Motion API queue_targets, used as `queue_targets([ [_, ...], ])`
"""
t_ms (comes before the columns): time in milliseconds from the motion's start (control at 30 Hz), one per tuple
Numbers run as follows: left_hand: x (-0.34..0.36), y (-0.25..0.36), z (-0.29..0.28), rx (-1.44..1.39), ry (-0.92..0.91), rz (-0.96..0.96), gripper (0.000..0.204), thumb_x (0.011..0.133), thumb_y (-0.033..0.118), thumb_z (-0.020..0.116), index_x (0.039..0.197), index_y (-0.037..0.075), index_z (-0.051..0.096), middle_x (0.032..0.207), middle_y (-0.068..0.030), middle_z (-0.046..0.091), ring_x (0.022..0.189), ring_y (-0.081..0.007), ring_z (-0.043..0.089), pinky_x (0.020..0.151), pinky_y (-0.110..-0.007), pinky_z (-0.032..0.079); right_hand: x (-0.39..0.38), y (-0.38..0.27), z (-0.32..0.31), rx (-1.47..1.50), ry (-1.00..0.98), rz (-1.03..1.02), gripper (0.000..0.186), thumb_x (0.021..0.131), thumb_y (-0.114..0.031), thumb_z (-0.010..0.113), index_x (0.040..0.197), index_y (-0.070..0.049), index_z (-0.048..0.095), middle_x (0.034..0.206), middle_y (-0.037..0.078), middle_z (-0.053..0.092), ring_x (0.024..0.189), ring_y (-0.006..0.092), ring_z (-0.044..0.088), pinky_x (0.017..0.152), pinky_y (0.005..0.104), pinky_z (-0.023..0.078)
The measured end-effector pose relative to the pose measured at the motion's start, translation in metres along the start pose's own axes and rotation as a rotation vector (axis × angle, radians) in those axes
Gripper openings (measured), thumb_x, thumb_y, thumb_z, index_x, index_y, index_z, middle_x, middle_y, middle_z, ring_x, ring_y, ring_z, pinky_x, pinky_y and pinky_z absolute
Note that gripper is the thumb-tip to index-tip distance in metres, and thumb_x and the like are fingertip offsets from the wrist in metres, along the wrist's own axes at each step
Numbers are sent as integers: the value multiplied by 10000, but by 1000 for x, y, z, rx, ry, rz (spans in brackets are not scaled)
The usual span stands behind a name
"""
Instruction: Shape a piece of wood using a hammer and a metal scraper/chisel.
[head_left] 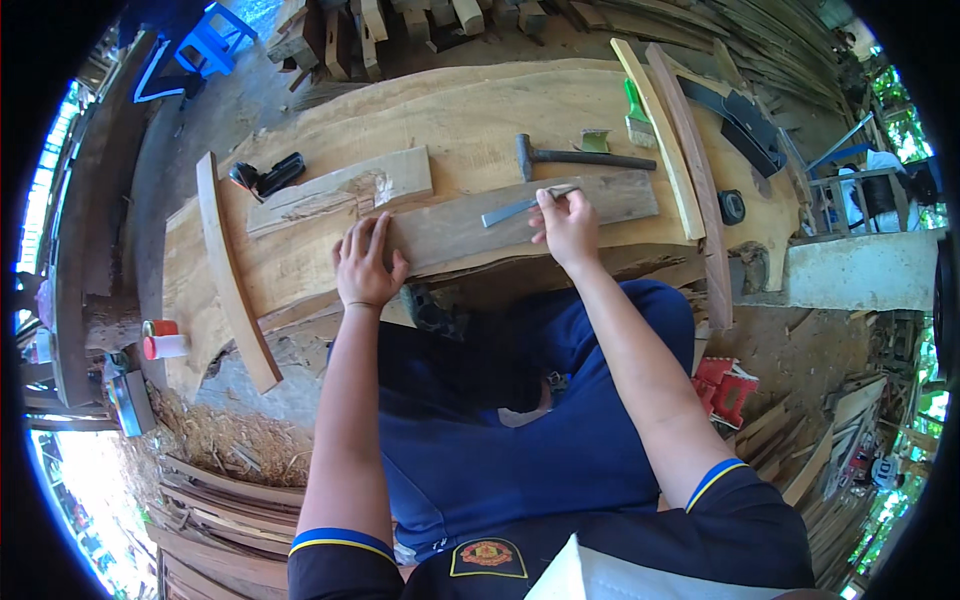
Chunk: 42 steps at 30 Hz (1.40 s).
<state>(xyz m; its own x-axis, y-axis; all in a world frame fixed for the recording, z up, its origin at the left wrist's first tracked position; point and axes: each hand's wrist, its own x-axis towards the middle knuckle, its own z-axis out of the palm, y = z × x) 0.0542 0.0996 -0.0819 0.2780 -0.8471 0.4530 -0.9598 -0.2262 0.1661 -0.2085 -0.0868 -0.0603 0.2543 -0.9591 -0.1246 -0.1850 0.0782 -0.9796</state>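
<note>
A narrow grey-brown board [450, 230] lies on a large light wooden slab [330, 120] in front of me. My left hand [366, 264] rests on the board's left end, its fingers spread and pressing down flat. In my right hand [568, 226] a flat steel chisel [510, 212] is pinched, held low over the board with its blade pointing left. Whether the blade touches the wood I cannot tell. Just beyond the board lies a hammer [590, 158] with a dark handle. A lighter board [345, 188] with a rough split patch sits behind my left hand.
Wooden strips lie across the slab at left [232, 270] and right [700, 180]. Beyond are a green brush [638, 115], a black tool [270, 175] and a black tape measure [732, 207]. Two jars [164, 346] stand at left. A blue stool [215, 42] is at the far left.
</note>
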Motion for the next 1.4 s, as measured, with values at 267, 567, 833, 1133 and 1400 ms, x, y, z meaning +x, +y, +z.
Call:
queue_targets([
  [267,3,1,2,-5,18,24,602,792,324,616,1378,192,575,1259,-76,584,1208,-257,553,1021,-455,392,42,-2,-75,145,359,35,201,1014,-164,593,986,30,552,836,140,664,690,199,699,564,317,616],
  [567,0,0,5,28,12,3,622,787,345,611,1390,198,569,1282,-65,579,1225,-247,548,1031,-445,382,31,-7,-34,166,280,-30,159,1003,-117,584,1000,31,528,780,126,665,637,206,719,479,315,590],
  [833,1,2,6,39,24,25,617,797,340,607,1394,192,564,1294,-67,574,1234,-249,544,1040,-443,373,32,1,-60,119,356,129,235,998,-236,633,1029,-12,568,852,120,694,560,147,636,432,290,510],
  [1133,-2,-3,6,0,12,6,607,805,336,605,1393,192,564,1285,-70,576,1229,-256,544,1039,-451,371,30,-5,-43,-21,320,88,208,994,-219,636,968,-14,611,835,109,712,615,151,683,432,277,515],
  [1400,2,0,5,16,12,22,603,810,342,601,1394,193,565,1282,-79,579,1229,-260,545,1039,-462,376,14,-8,-6,159,139,114,239,989,-227,642,1031,3,594,887,132,723,611,164,695,432,284,535],
])
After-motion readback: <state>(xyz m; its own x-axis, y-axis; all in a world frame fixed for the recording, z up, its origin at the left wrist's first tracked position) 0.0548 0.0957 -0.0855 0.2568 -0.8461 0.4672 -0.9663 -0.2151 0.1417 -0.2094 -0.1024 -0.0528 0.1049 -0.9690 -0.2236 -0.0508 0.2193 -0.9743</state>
